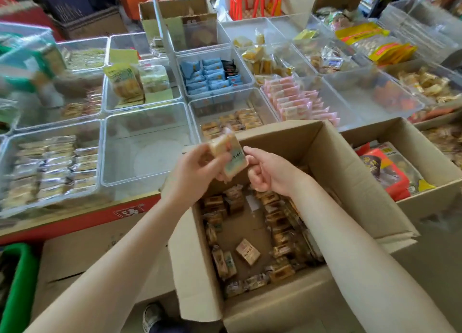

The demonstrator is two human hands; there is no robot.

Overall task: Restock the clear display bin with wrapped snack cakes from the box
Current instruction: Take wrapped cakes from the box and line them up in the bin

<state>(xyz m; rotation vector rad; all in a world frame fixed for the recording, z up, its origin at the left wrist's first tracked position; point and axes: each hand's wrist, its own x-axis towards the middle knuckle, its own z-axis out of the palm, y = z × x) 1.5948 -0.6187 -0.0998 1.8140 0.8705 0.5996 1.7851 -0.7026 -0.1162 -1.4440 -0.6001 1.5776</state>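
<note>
Box rim under left hand gripping snack cake, right hand curled empty

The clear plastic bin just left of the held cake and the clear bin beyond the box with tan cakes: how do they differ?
The near-left clear plastic bin holds no snacks; the clear bin with tan wrapped cakes is partly filled. The first shows its whole rim; the second is partly hidden behind the open brown cardboard box and the wrapped snack cake gripped by the left hand. Both are transparent and rectangular.
</note>
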